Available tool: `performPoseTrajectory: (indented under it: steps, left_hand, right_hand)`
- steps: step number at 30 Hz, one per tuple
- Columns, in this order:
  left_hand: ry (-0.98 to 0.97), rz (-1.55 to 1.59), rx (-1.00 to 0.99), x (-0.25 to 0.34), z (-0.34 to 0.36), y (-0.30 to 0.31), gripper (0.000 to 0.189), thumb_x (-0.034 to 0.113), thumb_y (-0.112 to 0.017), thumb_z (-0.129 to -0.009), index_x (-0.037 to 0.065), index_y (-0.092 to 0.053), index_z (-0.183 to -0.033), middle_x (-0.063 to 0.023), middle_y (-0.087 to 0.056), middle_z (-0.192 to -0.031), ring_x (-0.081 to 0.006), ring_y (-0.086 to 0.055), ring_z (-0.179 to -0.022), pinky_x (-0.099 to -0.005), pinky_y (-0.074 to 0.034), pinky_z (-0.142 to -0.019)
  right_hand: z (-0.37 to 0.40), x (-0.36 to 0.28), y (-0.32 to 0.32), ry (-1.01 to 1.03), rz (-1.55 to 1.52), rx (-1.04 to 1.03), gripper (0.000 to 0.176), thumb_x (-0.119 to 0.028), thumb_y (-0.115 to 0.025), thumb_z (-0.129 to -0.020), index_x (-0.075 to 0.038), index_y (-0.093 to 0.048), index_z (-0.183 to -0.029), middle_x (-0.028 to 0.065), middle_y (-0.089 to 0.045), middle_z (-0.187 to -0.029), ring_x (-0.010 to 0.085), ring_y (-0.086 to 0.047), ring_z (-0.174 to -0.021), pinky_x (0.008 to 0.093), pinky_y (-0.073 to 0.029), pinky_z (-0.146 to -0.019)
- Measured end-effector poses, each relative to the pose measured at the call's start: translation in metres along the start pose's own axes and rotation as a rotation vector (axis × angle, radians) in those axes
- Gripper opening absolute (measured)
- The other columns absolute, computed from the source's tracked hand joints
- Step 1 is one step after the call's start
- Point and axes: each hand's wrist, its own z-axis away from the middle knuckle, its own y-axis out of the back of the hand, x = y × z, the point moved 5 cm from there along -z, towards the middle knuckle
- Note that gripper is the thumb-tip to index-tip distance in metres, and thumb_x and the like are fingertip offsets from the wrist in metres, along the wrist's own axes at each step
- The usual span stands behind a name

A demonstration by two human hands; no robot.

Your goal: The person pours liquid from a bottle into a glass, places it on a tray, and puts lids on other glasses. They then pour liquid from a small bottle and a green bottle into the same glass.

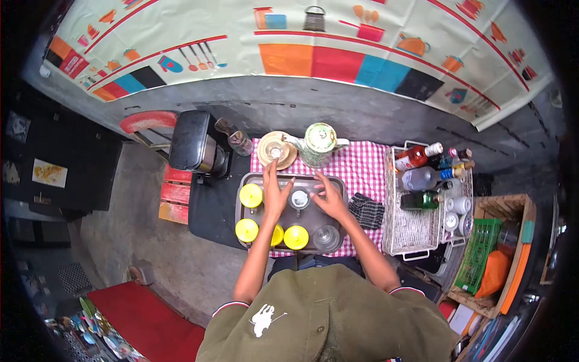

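Over a brown tray (272,178), both of my hands hang around a small glass cup (299,200) that looks whitish inside. My left hand (276,194) is open, its fingers stretched toward a wooden plate (263,158) with a clear glass piece (275,150) on it. To the right of the cup, my right hand (331,199) is open, with thumb and fingers apart and close to the cup's side. Yellow-lidded cups (251,195) stand along the tray's left and front, several in all. An upturned-looking clear glass (326,239) sits at its front right corner.
Behind the tray stands a patterned teapot (320,143) on a pink checked cloth (369,158). A dark folded cloth (366,211) lies right of the tray. Farther right, a white wicker basket (412,236) holds bottles. A black coffee machine (194,142) and glass jars (240,143) are at the left.
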Motion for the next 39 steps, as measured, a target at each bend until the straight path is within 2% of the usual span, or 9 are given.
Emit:
performPoseTrajectory:
  steps: [2,7,13,17,26,30,31,35,39]
  left_hand:
    - [-0.019,-0.006,-0.037,0.018,0.016,-0.013,0.075,0.014,-0.074,-0.080,0.003,-0.038,-0.145,-0.0256,-0.040,-0.141,-0.0415,-0.040,-0.131,-0.0438,-0.034,-0.110]
    - [-0.092,0.123,-0.191,0.081,0.041,-0.057,0.055,0.014,-0.071,-0.084,0.003,-0.050,-0.134,-0.0225,-0.046,-0.136,-0.0389,-0.046,-0.127,-0.0432,-0.038,-0.106]
    - [-0.219,0.180,-0.348,0.134,0.081,-0.132,0.038,0.013,-0.071,-0.083,0.002,-0.061,-0.118,-0.0192,-0.056,-0.124,-0.0349,-0.054,-0.120,-0.0407,-0.043,-0.101]
    - [-0.219,0.259,-0.504,0.165,0.108,-0.182,0.034,0.013,-0.068,-0.085,0.001,-0.059,-0.115,-0.0160,-0.058,-0.117,-0.0345,-0.058,-0.111,-0.0403,-0.045,-0.097]
    - [-0.185,0.257,-0.561,0.224,0.148,-0.276,0.043,0.012,-0.068,-0.084,0.000,-0.054,-0.123,-0.0193,-0.057,-0.122,-0.0358,-0.056,-0.115,-0.0398,-0.044,-0.099]
    - [-0.262,0.200,-0.495,0.235,0.143,-0.304,0.057,0.010,-0.071,-0.082,-0.001,-0.047,-0.132,-0.0218,-0.052,-0.128,-0.0396,-0.050,-0.123,-0.0425,-0.040,-0.104]
    - [-0.300,0.182,-0.461,0.237,0.141,-0.310,0.060,0.009,-0.072,-0.081,0.000,-0.045,-0.134,-0.0220,-0.049,-0.131,-0.0404,-0.047,-0.125,-0.0429,-0.039,-0.105]
    - [-0.358,0.090,-0.425,0.241,0.134,-0.330,0.074,0.006,-0.075,-0.075,0.001,-0.040,-0.140,-0.0223,-0.041,-0.141,-0.0418,-0.041,-0.131,-0.0444,-0.036,-0.109]
    - [-0.392,0.016,-0.445,0.234,0.126,-0.348,0.080,0.005,-0.077,-0.073,0.001,-0.037,-0.142,-0.0226,-0.039,-0.144,-0.0417,-0.041,-0.132,-0.0447,-0.036,-0.109]
  right_hand:
    - [0.023,0.003,0.017,-0.033,-0.032,0.002,0.071,-0.012,-0.069,-0.086,-0.007,-0.034,-0.147,0.0137,-0.054,-0.137,0.0217,-0.063,-0.108,0.0336,-0.051,-0.086]
    - [0.071,-0.021,0.077,-0.114,0.002,0.069,0.048,-0.013,-0.068,-0.088,-0.004,-0.052,-0.132,0.0106,-0.067,-0.117,0.0205,-0.064,-0.106,0.0345,-0.051,-0.087]
    - [0.132,0.006,0.149,-0.158,-0.007,0.242,0.040,-0.013,-0.067,-0.089,-0.001,-0.056,-0.126,0.0120,-0.067,-0.112,0.0184,-0.065,-0.103,0.0322,-0.052,-0.084]
    - [0.184,0.030,0.196,-0.189,0.008,0.303,0.035,-0.016,-0.066,-0.090,-0.004,-0.058,-0.122,0.0104,-0.068,-0.110,0.0198,-0.066,-0.102,0.0355,-0.051,-0.084]
    - [0.242,0.070,0.288,-0.112,0.040,0.438,0.029,-0.014,-0.065,-0.090,-0.004,-0.060,-0.117,0.0110,-0.065,-0.112,0.0251,-0.064,-0.105,0.0366,-0.051,-0.082]
    - [0.242,0.070,0.318,-0.020,0.168,0.596,0.044,-0.012,-0.066,-0.087,-0.005,-0.052,-0.128,0.0138,-0.054,-0.127,0.0301,-0.055,-0.117,0.0380,-0.049,-0.089]
    - [0.238,0.071,0.323,-0.041,0.135,0.565,0.056,-0.010,-0.067,-0.085,-0.005,-0.045,-0.136,0.0168,-0.047,-0.136,0.0350,-0.049,-0.124,0.0416,-0.045,-0.096]
    - [0.214,0.082,0.336,0.104,0.343,0.534,0.072,-0.009,-0.069,-0.082,-0.003,-0.036,-0.145,0.0214,-0.042,-0.142,0.0401,-0.041,-0.132,0.0472,-0.034,-0.109]
    - [0.192,0.090,0.339,0.215,0.410,0.471,0.078,-0.011,-0.073,-0.078,-0.004,-0.035,-0.145,0.0226,-0.040,-0.144,0.0413,-0.039,-0.133,0.0486,-0.032,-0.112]
